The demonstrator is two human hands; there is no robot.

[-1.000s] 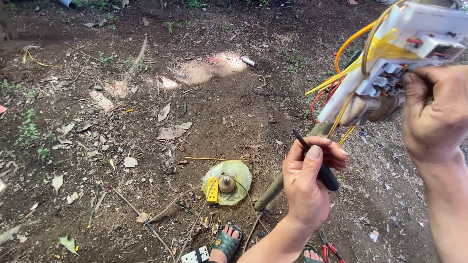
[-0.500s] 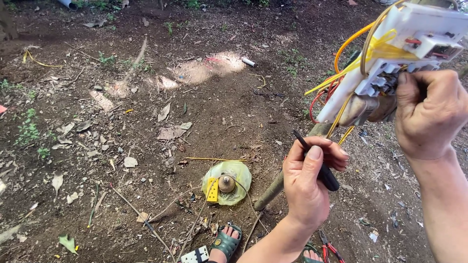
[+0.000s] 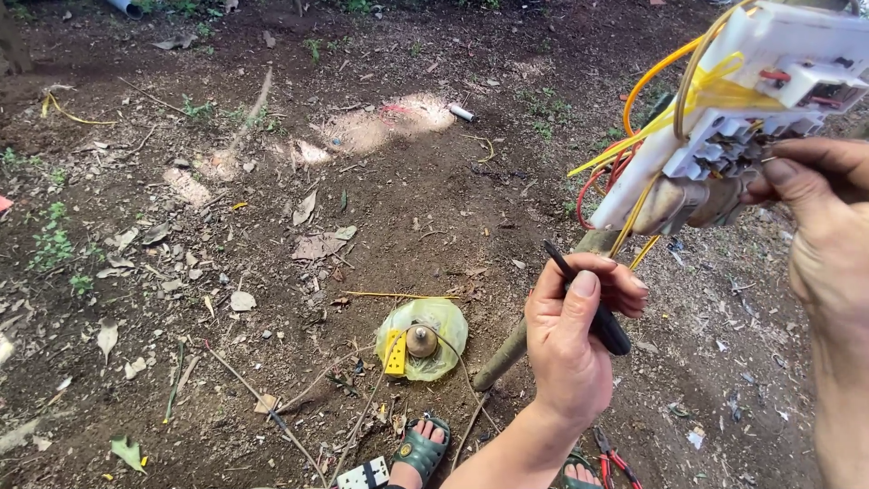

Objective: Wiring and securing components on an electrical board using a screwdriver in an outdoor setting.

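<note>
My left hand (image 3: 575,340) is closed around a black-handled screwdriver (image 3: 588,303), held low in front of me with the tip pointing up left. My right hand (image 3: 819,226) pinches the underside of a white electrical switch panel (image 3: 769,81) mounted at upper right, fingers at its terminals. Yellow wires (image 3: 670,109) and red wires (image 3: 602,181) loop out of the panel's left side. The screwdriver is apart from the panel, below and left of it.
Bare dirt ground with dry leaves and twigs. A yellow-green plastic bag (image 3: 444,326) with a brass fitting and a yellow part lies by my sandalled foot (image 3: 421,448). A wooden post (image 3: 520,340) slants down. Red-handled pliers (image 3: 611,457) lie at the bottom.
My right hand has shifted slightly right and lower against the panel's underside, thumb now extended. My left hand with the screwdriver has stayed in place.
</note>
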